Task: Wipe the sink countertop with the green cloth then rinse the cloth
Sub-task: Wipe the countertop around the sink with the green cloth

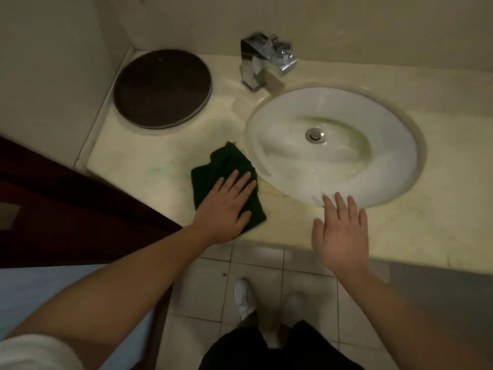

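The sink (386, 124) is set into the countertop (440, 209), with the drain (315, 135) at its middle. The tap (262, 61) is mounted behind the sink's left rim. A disc (162, 88) is laid in the back left corner. The cloth (226, 161) is spread just left of the sink, under the left hand (226, 206). The right hand (341, 236) is held before the sink.

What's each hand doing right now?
Left hand: open, fingers flat, pressing the green cloth on the countertop.
Right hand: open, fingers spread, holding nothing.
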Available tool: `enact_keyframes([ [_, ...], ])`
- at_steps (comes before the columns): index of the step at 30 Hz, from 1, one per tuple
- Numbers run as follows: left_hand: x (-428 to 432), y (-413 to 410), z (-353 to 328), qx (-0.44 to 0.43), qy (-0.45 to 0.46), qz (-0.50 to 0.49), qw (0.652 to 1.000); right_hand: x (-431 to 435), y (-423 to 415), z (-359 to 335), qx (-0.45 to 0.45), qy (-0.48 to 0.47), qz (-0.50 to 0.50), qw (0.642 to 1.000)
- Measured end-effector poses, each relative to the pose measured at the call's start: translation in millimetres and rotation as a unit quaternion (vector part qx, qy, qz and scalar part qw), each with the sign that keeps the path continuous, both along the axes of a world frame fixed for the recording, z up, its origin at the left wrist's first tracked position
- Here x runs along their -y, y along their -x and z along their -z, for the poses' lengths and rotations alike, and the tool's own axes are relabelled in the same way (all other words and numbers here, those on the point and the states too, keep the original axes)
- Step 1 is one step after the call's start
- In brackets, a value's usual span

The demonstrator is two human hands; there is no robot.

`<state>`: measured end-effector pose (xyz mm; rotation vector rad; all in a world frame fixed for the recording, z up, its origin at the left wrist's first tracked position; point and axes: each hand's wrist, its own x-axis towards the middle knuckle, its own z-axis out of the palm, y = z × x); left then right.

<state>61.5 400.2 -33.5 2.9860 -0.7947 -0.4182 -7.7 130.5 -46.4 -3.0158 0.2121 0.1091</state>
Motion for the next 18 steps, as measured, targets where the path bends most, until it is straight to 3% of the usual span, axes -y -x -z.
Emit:
enact_keyframes([
  [3,36.0,10.7,1.0,0.009,0.007,-0.015,1.0,-4.8,-0.2,0.6,0.009,-0.003,0.009,1.0],
  [9,117.7,47.9,-2.6,-0.012,0.043,0.087,0.995,1.4,2.1,3.9,0.013,0.0,-0.006,1.0],
  [13,68.0,42.4,2.6,0.002,0.027,0.098,0.995,-1.5,1.5,4.3,0.021,-0.007,0.003,1.0],
  [18,-25.6,41.0,8.9,0.017,0.003,-0.029,0.999,-29.4,-1.4,-10.4,0.006,-0.026,-0.001,1.0],
])
